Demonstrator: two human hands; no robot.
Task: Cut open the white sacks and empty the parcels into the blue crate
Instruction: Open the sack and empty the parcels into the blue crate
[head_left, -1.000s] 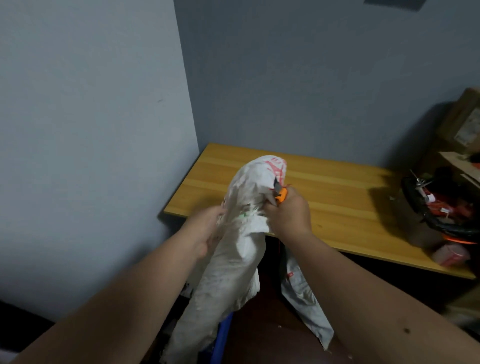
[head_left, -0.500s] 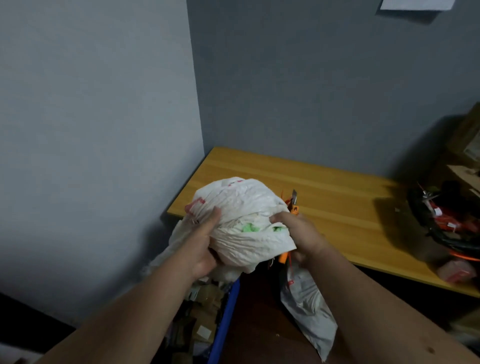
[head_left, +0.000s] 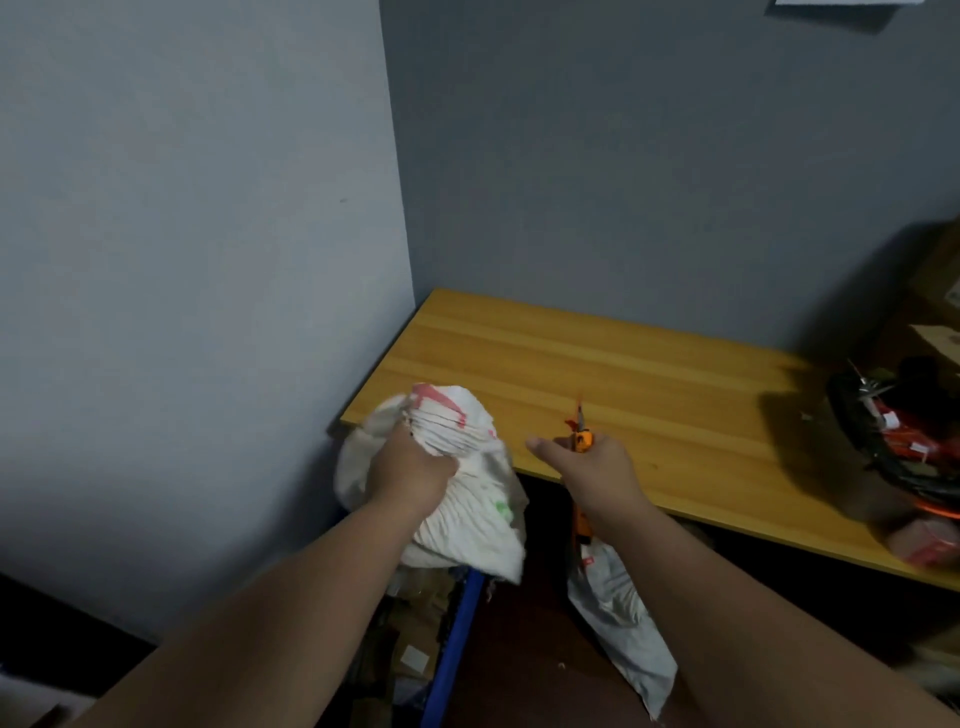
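Note:
My left hand (head_left: 410, 470) grips a crumpled white sack (head_left: 467, 499) with red and green print, bunched up at the near left corner of the wooden table. My right hand (head_left: 592, 467) holds an orange utility knife (head_left: 582, 436), blade pointing away over the table edge, thumb stretched toward the sack. Below, the rim of the blue crate (head_left: 457, 639) shows, with brown parcels (head_left: 410, 629) inside. A grey-white mailer bag (head_left: 618, 613) lies on the floor under my right forearm.
The wooden table (head_left: 597, 374) stands against grey walls in the corner. At its right end sit a dark basket of red and black items (head_left: 904, 436) and cardboard boxes (head_left: 935, 291). The floor below is dark.
The sack went from hanging long to bunched in a ball. My right hand let go of it and moved right with the knife; my left hand alone grips it now.

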